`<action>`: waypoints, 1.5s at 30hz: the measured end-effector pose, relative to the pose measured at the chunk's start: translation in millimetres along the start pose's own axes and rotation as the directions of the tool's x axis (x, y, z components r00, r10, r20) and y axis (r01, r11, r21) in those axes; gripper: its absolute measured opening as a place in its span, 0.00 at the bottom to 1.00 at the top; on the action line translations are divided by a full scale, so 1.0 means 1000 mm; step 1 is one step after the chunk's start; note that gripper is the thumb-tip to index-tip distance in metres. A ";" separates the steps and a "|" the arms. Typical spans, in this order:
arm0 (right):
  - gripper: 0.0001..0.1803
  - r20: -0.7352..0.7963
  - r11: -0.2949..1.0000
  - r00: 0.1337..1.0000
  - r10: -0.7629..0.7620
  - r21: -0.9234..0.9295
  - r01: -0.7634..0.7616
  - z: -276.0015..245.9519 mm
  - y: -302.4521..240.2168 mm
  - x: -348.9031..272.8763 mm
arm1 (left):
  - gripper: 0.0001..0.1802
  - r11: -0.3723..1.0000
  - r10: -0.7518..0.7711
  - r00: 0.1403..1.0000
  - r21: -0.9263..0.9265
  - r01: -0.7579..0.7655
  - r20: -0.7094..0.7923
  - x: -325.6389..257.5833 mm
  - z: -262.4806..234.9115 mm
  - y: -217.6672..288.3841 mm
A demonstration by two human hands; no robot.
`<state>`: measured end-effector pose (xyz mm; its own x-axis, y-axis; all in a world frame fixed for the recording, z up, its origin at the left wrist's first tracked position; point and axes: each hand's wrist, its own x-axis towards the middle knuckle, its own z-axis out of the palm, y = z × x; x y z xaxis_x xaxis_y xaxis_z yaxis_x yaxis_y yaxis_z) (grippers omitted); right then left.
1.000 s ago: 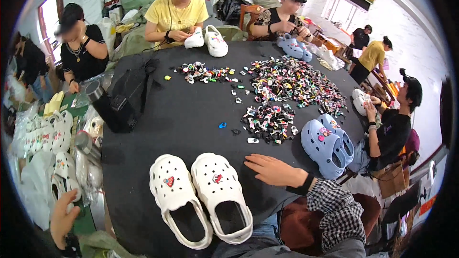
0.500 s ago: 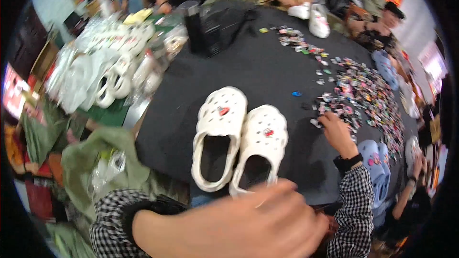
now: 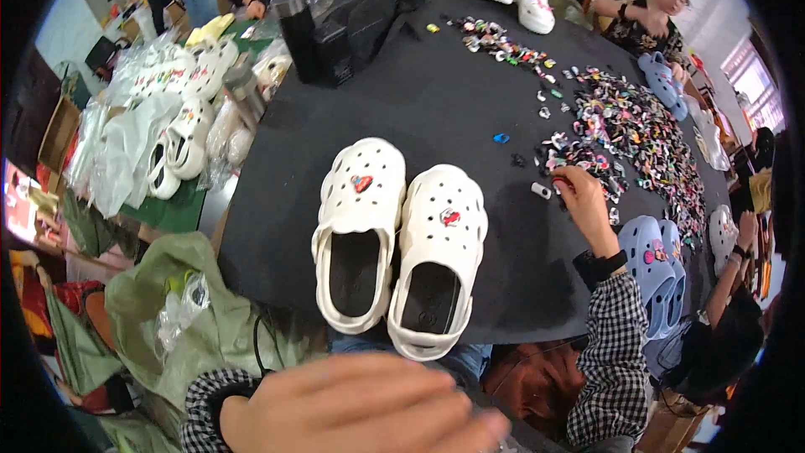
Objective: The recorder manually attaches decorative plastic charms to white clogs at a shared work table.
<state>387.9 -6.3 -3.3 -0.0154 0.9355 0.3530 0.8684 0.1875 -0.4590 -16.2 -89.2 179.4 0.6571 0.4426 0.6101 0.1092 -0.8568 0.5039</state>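
Two white clogs stand side by side on the black tabletop before me: the left clog (image 3: 362, 180) and the right clog (image 3: 444, 205), each with one small red charm on its perforated top. My right hand (image 3: 587, 210) is at the near edge of a heap of small colourful shoe charms (image 3: 629, 130), thumb and finger pinched on a small red charm (image 3: 559, 180). A white charm (image 3: 541, 190) lies just beside those fingertips. Low in the view, nearer to me than the clogs, my left hand (image 3: 360, 407) is blurred, fingers stretched out and holding nothing.
Blue clogs (image 3: 650, 264) stand right of my right forearm. A black tumbler (image 3: 295, 33) and dark bag (image 3: 360, 25) sit at the far left. White clogs and plastic bags (image 3: 117, 143) fill a green side table. Other people work around the far and right edges.
The view has shifted, so the clogs appear slightly further left. My left hand has moved left and down, uncovering the right clog's heel. My right hand now pinches a red charm.
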 end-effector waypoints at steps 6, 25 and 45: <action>0.10 0.209 0.785 0.941 0.265 0.520 -0.336 -0.012 -0.037 -0.002 | 0.24 0.751 -0.461 0.788 -0.294 0.592 0.409 -0.036 0.032 -0.051; 0.14 0.679 -0.341 0.731 -0.062 0.674 -0.655 0.030 -0.106 -0.003 | 0.27 -0.526 -0.640 0.455 -0.785 0.327 0.619 -0.037 0.128 -0.099; 0.06 0.548 0.210 0.833 0.074 0.808 -0.550 0.044 -0.107 -0.016 | 0.24 -0.517 -0.833 0.236 -0.856 -0.007 0.501 -0.017 0.161 -0.108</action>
<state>273.1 -28.3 4.7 -0.2202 0.9575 -0.1862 -0.2094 -0.2328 -0.9497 80.8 -46.7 16.3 0.4377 0.6852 -0.5821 -0.6993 0.6664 0.2586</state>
